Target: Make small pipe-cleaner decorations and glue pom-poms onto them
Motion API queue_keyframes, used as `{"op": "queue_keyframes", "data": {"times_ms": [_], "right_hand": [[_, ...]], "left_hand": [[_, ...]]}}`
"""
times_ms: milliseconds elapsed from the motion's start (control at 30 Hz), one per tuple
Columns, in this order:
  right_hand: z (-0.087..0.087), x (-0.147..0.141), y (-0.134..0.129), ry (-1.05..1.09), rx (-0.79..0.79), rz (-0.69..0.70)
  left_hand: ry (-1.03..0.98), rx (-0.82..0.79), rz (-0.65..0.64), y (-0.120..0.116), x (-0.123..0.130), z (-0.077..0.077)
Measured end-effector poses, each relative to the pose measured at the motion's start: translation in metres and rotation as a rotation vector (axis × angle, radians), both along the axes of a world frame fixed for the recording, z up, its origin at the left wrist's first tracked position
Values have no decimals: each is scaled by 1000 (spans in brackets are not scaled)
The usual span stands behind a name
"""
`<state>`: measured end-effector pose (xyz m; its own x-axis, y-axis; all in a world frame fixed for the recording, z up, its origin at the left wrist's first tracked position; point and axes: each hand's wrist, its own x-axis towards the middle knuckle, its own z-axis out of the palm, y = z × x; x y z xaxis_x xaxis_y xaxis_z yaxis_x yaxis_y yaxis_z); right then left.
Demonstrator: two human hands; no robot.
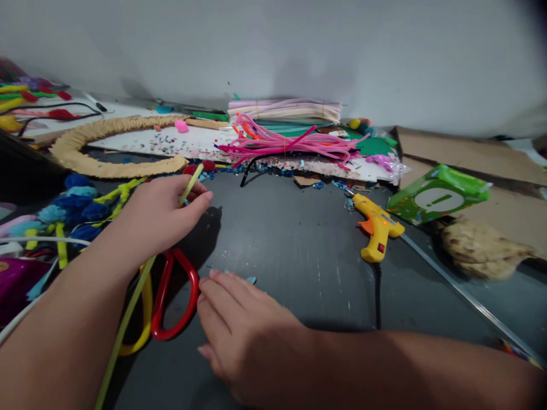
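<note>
My left hand is closed on a yellow-green pipe cleaner. The strip's short tip pokes out above the fingers, and its long end runs down under the wrist toward the bottom edge. Below that hand lies a pair of scissors with one red and one yellow handle loop; the blades are hidden. My right hand rests on the dark table, fingers stretched out side by side, fingertips close to the red loop. I see nothing held in it. A small blue scrap is just beyond its fingers.
A yellow glue gun with a black cord lies right, by a green box and a tan gourd-like object. Bundled pink pipe cleaners lie at the back. A tan curved ring and blue pom-poms are left.
</note>
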<state>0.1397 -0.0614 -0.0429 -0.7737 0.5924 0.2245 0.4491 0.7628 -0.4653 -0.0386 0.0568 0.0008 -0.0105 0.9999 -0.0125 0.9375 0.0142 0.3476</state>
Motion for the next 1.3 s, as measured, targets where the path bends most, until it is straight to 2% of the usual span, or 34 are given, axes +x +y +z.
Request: {"op": "queue_keyframes", "data": {"times_ms": [233,367,467,533,700,800,867,1000,1067,1133,1233,1300], "right_hand": [[0,3,6,-10,36,36],[14,10,17,-37,47,84],[27,19,29,-15,16,147],[32,27,40,21,-40,127],[35,54,62,184,-228,-302],[40,70,60,246,-281,-508],[46,74,50,214,-481,-436],[57,63,20,60,-979,-5],[55,51,11,19,-1064,112],[47,39,13,41,-978,82],[36,28,29,166,-649,-46],[35,28,39,236,-498,-168]], "left_hand": [[-60,-8,-14,0,-2,2],[-65,11,-31,1,-4,4],[-164,38,-82,1,-4,5],[-252,42,-133,-1,-3,6],[-494,-41,-265,-9,5,7],[-656,-126,-281,-13,10,4],[-744,-169,-285,-15,12,2],[-890,-155,-273,-20,13,5],[-924,-103,-270,-23,13,8],[-951,-82,-259,-25,14,9],[-999,-96,-261,-24,16,5],[-1041,-81,-261,-20,16,0]]}}
